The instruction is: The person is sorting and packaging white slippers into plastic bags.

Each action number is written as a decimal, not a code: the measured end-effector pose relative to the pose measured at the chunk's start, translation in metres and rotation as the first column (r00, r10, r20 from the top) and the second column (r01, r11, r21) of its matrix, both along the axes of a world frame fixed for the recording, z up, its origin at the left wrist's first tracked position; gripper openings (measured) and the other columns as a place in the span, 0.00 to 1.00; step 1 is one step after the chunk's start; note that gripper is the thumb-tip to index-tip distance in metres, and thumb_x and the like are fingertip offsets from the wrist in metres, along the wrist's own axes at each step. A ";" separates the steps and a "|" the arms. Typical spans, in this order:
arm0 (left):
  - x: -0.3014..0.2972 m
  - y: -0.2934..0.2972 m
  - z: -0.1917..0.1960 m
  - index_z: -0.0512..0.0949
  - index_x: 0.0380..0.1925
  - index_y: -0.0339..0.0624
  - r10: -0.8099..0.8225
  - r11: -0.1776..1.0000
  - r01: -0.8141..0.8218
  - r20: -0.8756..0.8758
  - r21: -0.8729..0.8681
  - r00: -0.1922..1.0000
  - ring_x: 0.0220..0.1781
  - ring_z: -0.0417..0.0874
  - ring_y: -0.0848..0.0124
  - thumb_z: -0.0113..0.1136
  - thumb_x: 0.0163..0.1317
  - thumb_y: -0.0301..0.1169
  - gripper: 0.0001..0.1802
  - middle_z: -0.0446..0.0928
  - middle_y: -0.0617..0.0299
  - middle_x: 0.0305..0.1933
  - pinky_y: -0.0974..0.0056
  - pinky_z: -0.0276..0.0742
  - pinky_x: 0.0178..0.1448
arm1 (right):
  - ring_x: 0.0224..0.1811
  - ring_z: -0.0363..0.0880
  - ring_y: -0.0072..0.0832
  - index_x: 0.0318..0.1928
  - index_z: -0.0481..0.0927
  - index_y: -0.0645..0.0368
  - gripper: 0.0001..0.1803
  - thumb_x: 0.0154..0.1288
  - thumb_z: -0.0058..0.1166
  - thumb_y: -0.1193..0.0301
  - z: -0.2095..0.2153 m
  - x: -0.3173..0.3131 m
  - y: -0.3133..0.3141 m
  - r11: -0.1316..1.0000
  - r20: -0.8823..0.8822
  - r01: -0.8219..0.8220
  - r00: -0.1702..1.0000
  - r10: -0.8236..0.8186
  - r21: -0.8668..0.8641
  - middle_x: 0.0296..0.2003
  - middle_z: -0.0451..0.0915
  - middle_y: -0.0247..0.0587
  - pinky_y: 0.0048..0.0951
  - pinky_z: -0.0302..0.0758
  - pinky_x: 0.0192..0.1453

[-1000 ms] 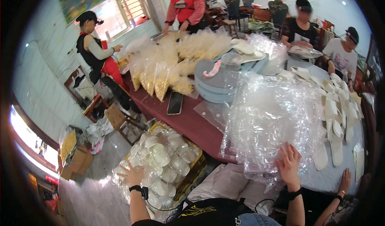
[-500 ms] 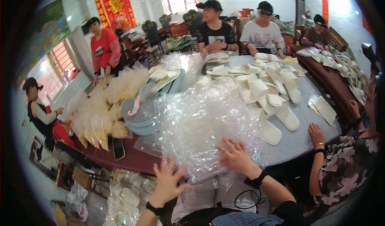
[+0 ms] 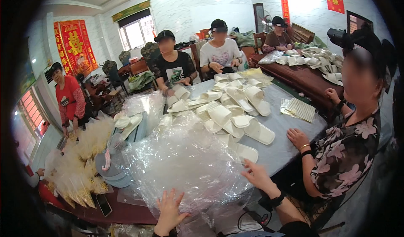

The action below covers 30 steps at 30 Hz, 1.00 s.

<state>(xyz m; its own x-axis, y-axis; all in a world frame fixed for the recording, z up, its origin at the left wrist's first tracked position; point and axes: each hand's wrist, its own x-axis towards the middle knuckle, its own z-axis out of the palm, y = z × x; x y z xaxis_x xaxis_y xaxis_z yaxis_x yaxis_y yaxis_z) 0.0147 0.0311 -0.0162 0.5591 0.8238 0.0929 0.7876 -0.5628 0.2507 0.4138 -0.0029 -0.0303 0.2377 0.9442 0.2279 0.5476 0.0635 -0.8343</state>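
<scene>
Clear plastic bags (image 3: 185,165) lie in a crinkled, shiny heap on the table before me. My left hand (image 3: 170,211) is open, fingers spread, at the heap's near edge; it holds nothing. At the heap's right edge is my right hand (image 3: 259,178), also open and slightly blurred. Its fingertips are close to a cream slipper (image 3: 246,153), the nearest of a pile of slippers (image 3: 229,115); whether they touch is unclear. A black band circles my right wrist.
A grey-blue tub (image 3: 113,174) stands left of the bags. Beyond it are bags of small yellow pieces (image 3: 75,182) and a phone (image 3: 104,205). Printed sheets (image 3: 298,109) lie at right, near a co-worker's hand (image 3: 298,139). Other people stand or sit around the tables.
The view has turned right. My right hand has left the plastic bags and moved toward the slippers. My left hand has come over the near edge of the bags.
</scene>
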 end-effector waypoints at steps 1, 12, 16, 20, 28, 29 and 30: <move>-0.001 0.005 -0.002 0.61 0.76 0.58 -0.006 0.999 0.006 -0.001 0.047 1.000 0.78 0.52 0.34 0.77 0.41 0.62 0.61 0.52 0.43 0.80 0.25 0.49 0.72 | 0.26 0.79 0.32 0.64 0.76 0.61 0.26 0.66 0.63 0.71 -0.003 -0.004 -0.001 0.995 -0.013 0.008 1.000 -0.007 0.096 0.38 0.83 0.47 0.31 0.76 0.34; -0.003 0.034 0.031 0.80 0.60 0.43 0.057 0.997 -0.073 0.594 0.004 0.803 0.71 0.68 0.45 0.50 0.55 0.13 0.31 0.70 0.45 0.71 0.49 0.68 0.71 | 0.28 0.80 0.32 0.45 0.84 0.64 0.10 0.65 0.63 0.73 -0.004 -0.045 0.080 0.935 -0.216 0.220 0.963 -0.162 0.278 0.31 0.80 0.44 0.32 0.75 0.33; 0.006 0.019 0.058 0.80 0.60 0.47 0.156 0.986 -0.075 0.689 -0.147 0.708 0.74 0.66 0.45 0.51 0.54 0.14 0.32 0.70 0.49 0.72 0.42 0.64 0.74 | 0.28 0.80 0.34 0.45 0.84 0.61 0.11 0.65 0.64 0.70 0.031 -0.077 0.101 0.939 -0.194 0.243 0.961 -0.198 0.243 0.28 0.81 0.46 0.35 0.76 0.35; 0.008 0.027 0.027 0.78 0.63 0.59 -0.024 0.987 -0.001 0.153 0.162 0.988 0.79 0.59 0.45 0.64 0.59 0.32 0.29 0.63 0.56 0.78 0.22 0.50 0.71 | 0.29 0.81 0.37 0.45 0.84 0.60 0.11 0.66 0.62 0.67 0.012 -0.098 0.142 0.942 -0.154 0.209 0.973 -0.173 0.263 0.30 0.83 0.46 0.37 0.76 0.37; 0.003 0.035 -0.015 0.69 0.69 0.65 -0.031 0.999 0.032 -0.038 0.034 0.999 0.84 0.44 0.43 0.72 0.52 0.57 0.43 0.51 0.64 0.83 0.11 0.41 0.66 | 0.35 0.83 0.45 0.50 0.84 0.60 0.13 0.68 0.59 0.69 -0.007 -0.045 0.143 0.950 0.140 0.037 0.987 -0.084 0.310 0.36 0.84 0.50 0.40 0.78 0.43; 0.001 0.035 -0.018 0.68 0.70 0.65 -0.026 0.999 0.028 -0.041 0.044 0.999 0.84 0.43 0.43 0.72 0.52 0.58 0.44 0.51 0.64 0.83 0.11 0.40 0.66 | 0.34 0.83 0.44 0.53 0.84 0.60 0.15 0.67 0.59 0.71 0.026 -0.046 0.133 0.907 0.257 0.147 0.930 -0.263 0.395 0.38 0.84 0.50 0.39 0.78 0.43; 0.002 0.033 -0.020 0.68 0.70 0.64 -0.031 0.998 0.034 -0.046 0.055 0.998 0.84 0.42 0.43 0.72 0.52 0.58 0.45 0.51 0.64 0.83 0.11 0.40 0.67 | 0.34 0.83 0.44 0.53 0.84 0.60 0.15 0.67 0.59 0.71 0.042 -0.042 0.136 0.907 0.266 0.156 0.924 -0.273 0.390 0.38 0.84 0.50 0.39 0.78 0.43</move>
